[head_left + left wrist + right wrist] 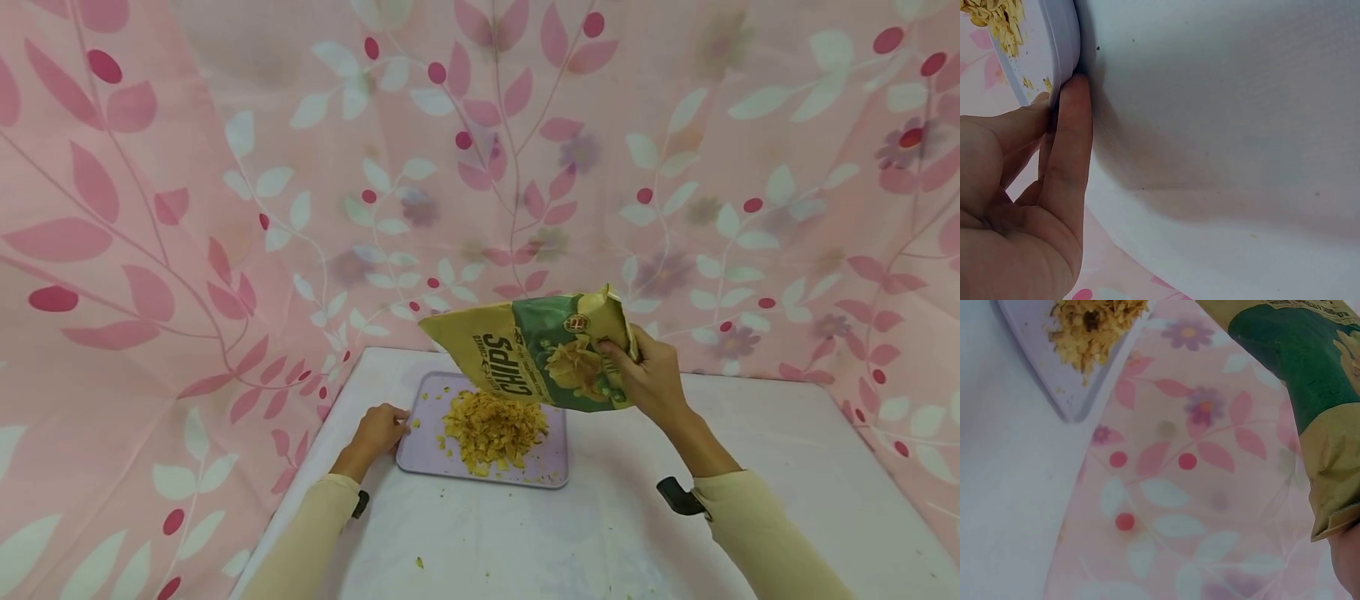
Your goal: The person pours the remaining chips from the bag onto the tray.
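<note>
My right hand [654,377] grips a yellow and green bag of chips [551,354] by its closed end, thumb on the printed front. The bag is tilted over a pale purple tray [558,446], its other end pointing left. A heap of broken chips [491,429] lies on the tray below it, with loose crumbs around. At the tray's left edge, my left hand [381,429] pinches the rim; in the left wrist view the thumb is on the rim and the fingers [1072,137] lie along the outer side. The right wrist view shows only a sliver of the right hand.
The tray stands on a white-covered table [615,533] with a few crumbs scattered near its front. A pink floral curtain [480,167] hangs behind the table and along both sides. Dark bands are on both wrists.
</note>
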`<state>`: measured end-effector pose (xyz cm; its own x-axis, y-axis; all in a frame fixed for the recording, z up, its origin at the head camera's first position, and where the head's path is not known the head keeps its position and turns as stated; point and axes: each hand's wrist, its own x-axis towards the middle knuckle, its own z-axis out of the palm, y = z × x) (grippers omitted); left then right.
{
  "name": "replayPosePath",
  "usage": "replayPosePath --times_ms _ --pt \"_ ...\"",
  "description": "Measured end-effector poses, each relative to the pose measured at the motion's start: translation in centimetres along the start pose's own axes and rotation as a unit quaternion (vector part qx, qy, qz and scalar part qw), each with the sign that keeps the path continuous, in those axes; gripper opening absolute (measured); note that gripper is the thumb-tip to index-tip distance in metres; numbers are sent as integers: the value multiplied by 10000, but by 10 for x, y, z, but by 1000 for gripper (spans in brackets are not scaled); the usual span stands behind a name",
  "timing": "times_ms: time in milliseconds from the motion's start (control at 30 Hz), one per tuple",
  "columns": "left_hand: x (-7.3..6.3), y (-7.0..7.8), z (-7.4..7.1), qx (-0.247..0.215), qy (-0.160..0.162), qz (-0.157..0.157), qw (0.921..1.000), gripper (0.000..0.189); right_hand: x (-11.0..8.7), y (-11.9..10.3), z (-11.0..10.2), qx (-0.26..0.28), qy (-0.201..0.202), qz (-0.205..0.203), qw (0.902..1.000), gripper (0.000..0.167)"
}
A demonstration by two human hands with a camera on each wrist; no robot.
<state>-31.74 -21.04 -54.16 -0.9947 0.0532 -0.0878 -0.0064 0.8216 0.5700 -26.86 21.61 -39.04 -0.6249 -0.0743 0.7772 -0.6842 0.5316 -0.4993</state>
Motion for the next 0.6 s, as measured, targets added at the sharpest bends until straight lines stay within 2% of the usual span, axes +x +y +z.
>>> replayPosePath --times_ms 67,233,467,600 --pt "0 0 0 5 2 -15 10000 38 -1 -1 4 -27 -98 48 9999 15" --pt "-1 -1 2 7 37 11 10000 38 -5 5 13 -73 -481 96 9988 24" --pt "1 -1 3 83 38 -14 10000 39 -1 -4 21 -241 -650 298 9972 26" --pt "0 -1 3 54 30 11 10000 39 -1 -6 24 -303 -829 263 9958 29"
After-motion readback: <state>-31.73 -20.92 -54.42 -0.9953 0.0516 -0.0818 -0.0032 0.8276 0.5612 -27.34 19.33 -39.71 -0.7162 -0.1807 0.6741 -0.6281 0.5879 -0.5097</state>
